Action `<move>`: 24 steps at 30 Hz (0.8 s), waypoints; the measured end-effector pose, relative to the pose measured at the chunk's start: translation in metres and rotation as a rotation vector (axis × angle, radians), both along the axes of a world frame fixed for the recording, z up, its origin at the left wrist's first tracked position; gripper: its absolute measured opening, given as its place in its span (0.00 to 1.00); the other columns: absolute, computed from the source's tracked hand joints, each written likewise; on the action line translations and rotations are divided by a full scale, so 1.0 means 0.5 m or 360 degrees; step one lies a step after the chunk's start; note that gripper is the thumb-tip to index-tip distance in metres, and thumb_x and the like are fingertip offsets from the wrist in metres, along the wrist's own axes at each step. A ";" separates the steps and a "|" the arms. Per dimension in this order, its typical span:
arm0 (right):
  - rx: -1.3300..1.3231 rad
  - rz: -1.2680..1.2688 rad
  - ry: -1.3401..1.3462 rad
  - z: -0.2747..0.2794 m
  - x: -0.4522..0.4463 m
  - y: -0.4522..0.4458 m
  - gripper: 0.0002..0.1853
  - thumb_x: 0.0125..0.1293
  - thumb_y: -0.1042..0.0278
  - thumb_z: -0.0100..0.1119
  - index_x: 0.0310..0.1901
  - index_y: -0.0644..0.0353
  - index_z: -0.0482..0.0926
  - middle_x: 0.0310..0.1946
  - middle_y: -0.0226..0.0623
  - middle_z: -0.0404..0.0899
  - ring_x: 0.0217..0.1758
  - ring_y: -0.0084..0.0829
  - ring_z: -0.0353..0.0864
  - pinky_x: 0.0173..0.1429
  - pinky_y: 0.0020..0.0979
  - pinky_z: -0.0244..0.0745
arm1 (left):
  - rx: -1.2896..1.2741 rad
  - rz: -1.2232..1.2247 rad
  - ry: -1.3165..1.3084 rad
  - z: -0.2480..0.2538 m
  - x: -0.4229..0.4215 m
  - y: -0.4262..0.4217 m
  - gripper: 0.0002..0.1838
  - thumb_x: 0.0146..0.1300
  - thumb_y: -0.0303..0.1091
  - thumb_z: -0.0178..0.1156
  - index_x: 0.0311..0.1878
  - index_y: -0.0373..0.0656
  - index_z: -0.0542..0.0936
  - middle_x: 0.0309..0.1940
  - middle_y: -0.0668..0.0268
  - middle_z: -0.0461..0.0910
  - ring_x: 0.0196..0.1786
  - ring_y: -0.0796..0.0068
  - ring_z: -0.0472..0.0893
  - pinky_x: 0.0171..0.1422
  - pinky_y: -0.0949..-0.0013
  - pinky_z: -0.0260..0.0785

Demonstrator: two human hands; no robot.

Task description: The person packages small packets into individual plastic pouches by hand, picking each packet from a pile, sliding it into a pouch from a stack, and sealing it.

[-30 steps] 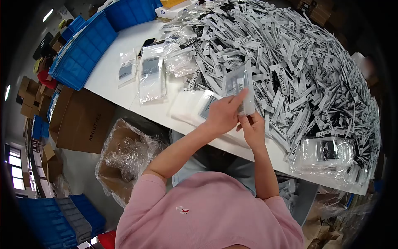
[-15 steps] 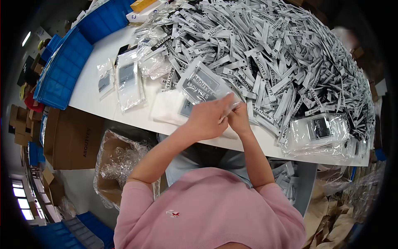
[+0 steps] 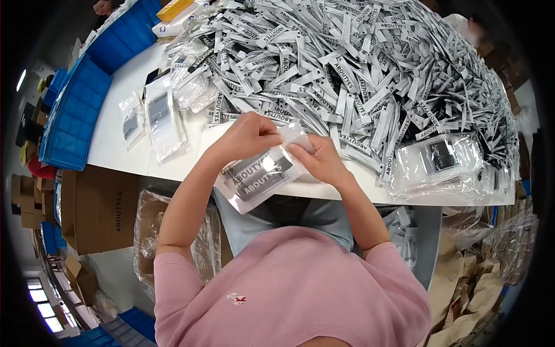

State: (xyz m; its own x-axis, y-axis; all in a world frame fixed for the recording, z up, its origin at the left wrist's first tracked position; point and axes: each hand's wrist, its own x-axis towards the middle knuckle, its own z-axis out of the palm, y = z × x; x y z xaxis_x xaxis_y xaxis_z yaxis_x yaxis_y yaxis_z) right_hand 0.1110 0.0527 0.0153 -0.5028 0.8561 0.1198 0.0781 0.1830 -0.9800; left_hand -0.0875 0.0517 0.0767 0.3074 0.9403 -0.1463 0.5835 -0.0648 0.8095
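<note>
Between my hands is a clear plastic bag (image 3: 254, 186) with a grey panel and ABOUTYES sachets showing inside it. It hangs tilted over the table's front edge, its printed end toward my lap. My left hand (image 3: 248, 137) is closed, fingertips pinching the bag's upper end. My right hand (image 3: 325, 161) grips the same end from the right, thumb on top. Behind my hands lies a large heap of narrow white-and-grey ABOUTYES sachets (image 3: 347, 75). Part of the white bag stack beneath is hidden by my left hand and forearm.
Clear bags (image 3: 165, 121) with grey panels lie on the white table (image 3: 110, 139) at left. A stack of packed bags (image 3: 436, 159) sits at right. Blue crates (image 3: 78, 113) line the left edge. An ABOUTYES carton (image 3: 104, 208) and a plastic-lined box (image 3: 151, 231) stand below.
The bag has come toward me and swung round, so its printed end now points down to my lap. My hands have moved apart along its upper end. The view has shifted slightly.
</note>
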 end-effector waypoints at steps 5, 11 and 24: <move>0.0290 0.0029 -0.0164 -0.007 0.006 -0.006 0.09 0.59 0.67 0.60 0.27 0.65 0.78 0.17 0.29 0.73 0.21 0.16 0.64 0.24 0.23 0.60 | 0.0085 0.0058 -0.0237 -0.043 0.025 -0.036 0.09 0.54 0.30 0.61 0.25 0.32 0.77 0.13 0.69 0.67 0.19 0.85 0.61 0.22 0.74 0.56; 0.0135 0.0055 -0.0167 -0.011 0.030 -0.023 0.11 0.59 0.65 0.60 0.29 0.66 0.77 0.21 0.33 0.74 0.24 0.18 0.69 0.27 0.26 0.64 | 0.0434 0.0095 -0.0014 -0.039 0.005 -0.056 0.08 0.53 0.27 0.60 0.21 0.35 0.75 0.13 0.65 0.67 0.18 0.79 0.64 0.23 0.71 0.58; 0.0783 -0.0129 -0.0762 -0.012 0.281 -0.082 0.05 0.57 0.68 0.58 0.29 0.60 0.78 0.23 0.38 0.74 0.28 0.39 0.74 0.31 0.35 0.69 | 0.0959 -0.0098 0.0486 -0.102 0.048 -0.060 0.11 0.48 0.35 0.65 0.17 0.42 0.75 0.14 0.61 0.72 0.22 0.60 0.74 0.25 0.61 0.64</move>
